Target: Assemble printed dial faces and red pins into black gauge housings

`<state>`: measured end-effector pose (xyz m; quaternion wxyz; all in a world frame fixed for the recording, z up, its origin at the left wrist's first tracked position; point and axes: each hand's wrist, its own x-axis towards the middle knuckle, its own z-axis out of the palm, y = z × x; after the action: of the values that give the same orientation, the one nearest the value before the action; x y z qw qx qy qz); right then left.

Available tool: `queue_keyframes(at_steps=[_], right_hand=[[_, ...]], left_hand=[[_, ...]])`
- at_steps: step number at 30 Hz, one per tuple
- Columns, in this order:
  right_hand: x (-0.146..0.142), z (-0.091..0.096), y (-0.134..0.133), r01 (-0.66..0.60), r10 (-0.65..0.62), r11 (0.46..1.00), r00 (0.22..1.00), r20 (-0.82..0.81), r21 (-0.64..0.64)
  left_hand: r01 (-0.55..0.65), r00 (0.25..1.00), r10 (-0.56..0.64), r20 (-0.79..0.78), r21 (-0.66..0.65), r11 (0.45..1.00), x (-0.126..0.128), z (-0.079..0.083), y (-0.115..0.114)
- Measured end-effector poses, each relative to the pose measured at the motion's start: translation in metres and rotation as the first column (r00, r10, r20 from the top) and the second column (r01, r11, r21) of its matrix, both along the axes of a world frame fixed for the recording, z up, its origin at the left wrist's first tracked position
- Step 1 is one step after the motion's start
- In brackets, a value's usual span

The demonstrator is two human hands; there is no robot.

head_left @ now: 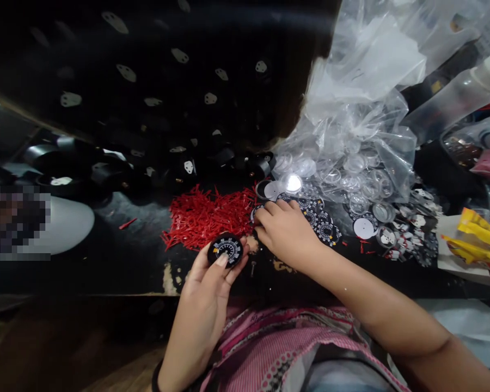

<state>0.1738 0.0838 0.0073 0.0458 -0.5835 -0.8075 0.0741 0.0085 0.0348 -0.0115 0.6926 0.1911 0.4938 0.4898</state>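
Note:
My left hand (212, 283) is closed around a round black gauge (226, 251), thumb resting on its dial. White numbers and a small yellow mark show on the dial face. Just beyond it lies a heap of thin red pointers (212, 212). My right hand (283, 231) reaches to the right edge of this heap, fingers curled and pressed together; whatever is at their tips is hidden. Black printed dial faces (324, 231) lie spread beside and partly behind that hand. A small screw (253, 268) rests on the table between my hands.
Clear plastic covers (357, 179) spill from a plastic bag (375, 125) at back right. Small metal parts (404, 234) and a yellow wrapper (473, 234) lie right. Black cases (110, 174) stand back left, near a white cylindrical object (71, 226). The table's front edge (126, 295) is close.

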Motion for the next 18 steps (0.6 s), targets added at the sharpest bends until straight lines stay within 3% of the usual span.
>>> queue_keyframes(at_steps=[4, 7, 18], right_hand=[[-0.004, -0.001, -0.001, -0.027, 0.027, 1.0, 1.0, 0.009, 0.009], [-0.002, 0.002, -0.01, -0.017, 0.017, 1.0, 0.996, -0.089, 0.003], [0.007, 0.011, -0.032, 0.043, 0.015, 0.987, 0.937, -0.35, 0.155]], left_hand=[[-0.06, 0.997, 0.058, 0.044, 0.046, 0.997, 0.007, 0.0, 0.0], [-0.097, 0.994, 0.094, 0.062, 0.049, 0.994, 0.013, -0.001, 0.001], [-0.013, 0.985, 0.009, 0.173, 0.022, 1.0, 0.014, 0.021, 0.007]])
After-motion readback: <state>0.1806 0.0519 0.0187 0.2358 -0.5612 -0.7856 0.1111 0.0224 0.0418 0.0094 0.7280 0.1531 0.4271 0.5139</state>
